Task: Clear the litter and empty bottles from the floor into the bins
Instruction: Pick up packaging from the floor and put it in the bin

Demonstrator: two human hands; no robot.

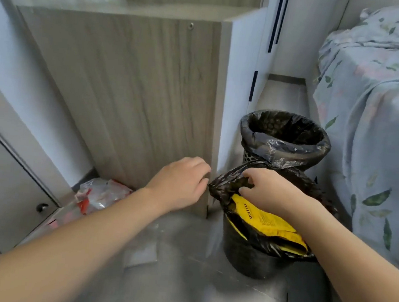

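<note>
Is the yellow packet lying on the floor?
No, the yellow packet sits in the near bin's black liner, which the right hand grips.

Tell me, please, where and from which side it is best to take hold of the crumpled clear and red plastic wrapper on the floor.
Grip the crumpled plastic wrapper at its raised, bunched top, coming from above and from its right. The wooden cabinet panel stands close behind it, and the free left hand is already nearest that side.

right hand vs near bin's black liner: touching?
Touching. In the head view the right hand has fingers curled into the bunched rim of the black liner on the near bin, just above the yellow packet.
</note>
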